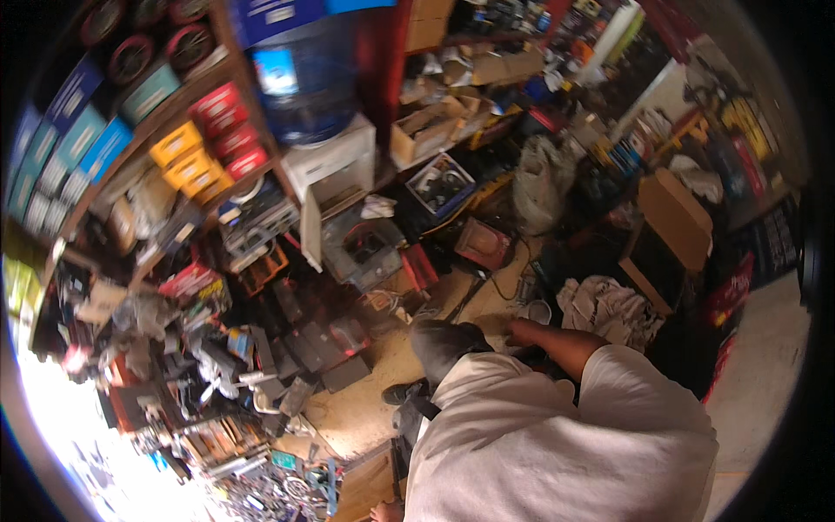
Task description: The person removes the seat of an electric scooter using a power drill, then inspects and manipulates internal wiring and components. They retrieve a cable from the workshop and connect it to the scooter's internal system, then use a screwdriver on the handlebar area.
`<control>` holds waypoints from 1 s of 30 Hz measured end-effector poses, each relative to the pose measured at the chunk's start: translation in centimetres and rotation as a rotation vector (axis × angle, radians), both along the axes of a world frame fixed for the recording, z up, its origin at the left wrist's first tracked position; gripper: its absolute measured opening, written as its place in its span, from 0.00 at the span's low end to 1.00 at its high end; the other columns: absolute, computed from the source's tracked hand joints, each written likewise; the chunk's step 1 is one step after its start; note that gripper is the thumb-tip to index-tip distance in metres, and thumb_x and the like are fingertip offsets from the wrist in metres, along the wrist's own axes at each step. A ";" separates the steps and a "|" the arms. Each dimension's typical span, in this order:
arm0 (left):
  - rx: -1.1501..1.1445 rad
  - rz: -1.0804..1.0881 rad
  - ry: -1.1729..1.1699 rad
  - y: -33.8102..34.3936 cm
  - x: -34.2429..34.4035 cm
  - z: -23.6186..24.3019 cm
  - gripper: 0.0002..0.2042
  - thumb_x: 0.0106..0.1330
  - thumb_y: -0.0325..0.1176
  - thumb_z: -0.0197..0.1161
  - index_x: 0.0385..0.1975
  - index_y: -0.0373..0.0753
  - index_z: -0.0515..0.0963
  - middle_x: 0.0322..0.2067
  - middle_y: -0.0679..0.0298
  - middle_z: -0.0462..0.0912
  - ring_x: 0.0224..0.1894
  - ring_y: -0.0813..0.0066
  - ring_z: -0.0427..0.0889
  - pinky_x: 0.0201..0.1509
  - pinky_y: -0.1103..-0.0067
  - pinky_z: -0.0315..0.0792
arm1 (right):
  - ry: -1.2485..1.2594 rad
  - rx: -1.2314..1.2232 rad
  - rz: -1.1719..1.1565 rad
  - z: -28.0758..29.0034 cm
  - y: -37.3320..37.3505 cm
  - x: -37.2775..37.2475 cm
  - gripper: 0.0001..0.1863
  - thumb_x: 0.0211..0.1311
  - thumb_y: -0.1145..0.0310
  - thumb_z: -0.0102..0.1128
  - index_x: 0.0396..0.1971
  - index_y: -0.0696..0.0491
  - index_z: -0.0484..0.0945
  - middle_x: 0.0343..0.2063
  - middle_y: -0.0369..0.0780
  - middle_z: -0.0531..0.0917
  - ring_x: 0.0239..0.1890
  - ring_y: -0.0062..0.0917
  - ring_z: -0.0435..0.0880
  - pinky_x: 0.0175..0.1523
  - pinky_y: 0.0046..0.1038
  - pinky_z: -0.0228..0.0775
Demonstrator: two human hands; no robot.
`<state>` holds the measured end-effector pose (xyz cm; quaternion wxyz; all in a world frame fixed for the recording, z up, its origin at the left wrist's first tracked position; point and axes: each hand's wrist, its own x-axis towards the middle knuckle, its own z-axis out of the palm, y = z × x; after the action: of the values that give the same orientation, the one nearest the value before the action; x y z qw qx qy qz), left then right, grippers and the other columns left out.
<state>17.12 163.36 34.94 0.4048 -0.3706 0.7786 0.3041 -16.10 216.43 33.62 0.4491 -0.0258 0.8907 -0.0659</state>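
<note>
My right forearm reaches from a pale short sleeve toward the floor at centre right, where my right hand (520, 331) is near a grey cup-like container (537, 311) and dark clutter; its fingers are too indistinct to read. My left hand (384, 511) shows only partly at the bottom edge, fingers curled beside a brown wooden panel (357, 483); what they hold is unclear. My grey-trousered knee (435, 344) and dark shoe (398, 393) are between them. A crumpled cloth (609, 313) lies right of my right hand, below an open cardboard box (670, 217).
A red-and-grey machine (481, 245) with a cable stands ahead. Shelves of coloured boxes (200, 161) rise at the left, near a water dispenser (326, 161). Piled tools and parts (217, 365) crowd the left; a white sack (539, 183) stands at the back right.
</note>
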 end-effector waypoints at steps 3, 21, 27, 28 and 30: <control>0.032 -0.077 0.036 2.0 -4.6 0.3 0.24 0.56 0.48 0.60 0.44 0.33 0.78 0.47 0.44 0.76 0.56 0.52 0.68 0.59 0.65 0.62 | -0.006 -0.045 -0.081 0.4 1.3 -0.6 0.20 0.49 0.58 0.59 0.42 0.51 0.80 0.39 0.47 0.81 0.43 0.40 0.80 0.46 0.39 0.71; -0.035 -0.252 -0.143 27.8 -30.5 5.4 0.22 0.57 0.46 0.59 0.44 0.35 0.78 0.45 0.48 0.77 0.52 0.56 0.70 0.54 0.67 0.64 | 0.271 -0.329 -0.481 -9.6 25.5 5.5 0.11 0.53 0.66 0.54 0.35 0.52 0.79 0.29 0.45 0.80 0.36 0.39 0.80 0.42 0.37 0.74; -0.069 -0.239 -0.187 33.0 -34.1 4.1 0.21 0.57 0.45 0.59 0.45 0.35 0.78 0.44 0.49 0.77 0.50 0.57 0.71 0.52 0.68 0.65 | 0.262 -0.439 -0.308 -18.9 24.0 14.2 0.13 0.47 0.60 0.61 0.29 0.52 0.79 0.30 0.40 0.78 0.36 0.38 0.78 0.42 0.37 0.72; -0.067 -0.224 -0.198 34.3 -34.6 3.5 0.21 0.57 0.45 0.59 0.45 0.35 0.78 0.44 0.49 0.77 0.50 0.58 0.71 0.51 0.68 0.65 | 0.211 -0.420 -0.161 -19.2 24.2 14.0 0.13 0.47 0.60 0.62 0.30 0.52 0.79 0.30 0.41 0.78 0.36 0.38 0.78 0.42 0.37 0.72; -0.066 -0.218 -0.219 36.0 -36.2 1.6 0.21 0.57 0.44 0.59 0.45 0.35 0.78 0.43 0.50 0.77 0.50 0.58 0.71 0.51 0.69 0.65 | 0.072 -0.415 -0.802 -19.1 23.6 13.1 0.13 0.49 0.61 0.62 0.32 0.53 0.79 0.31 0.42 0.79 0.36 0.38 0.78 0.42 0.37 0.72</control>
<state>-19.10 199.34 36.51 0.5055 -0.3280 0.7750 0.1904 -2.96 240.04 14.52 0.3423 0.2295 0.8132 -0.4110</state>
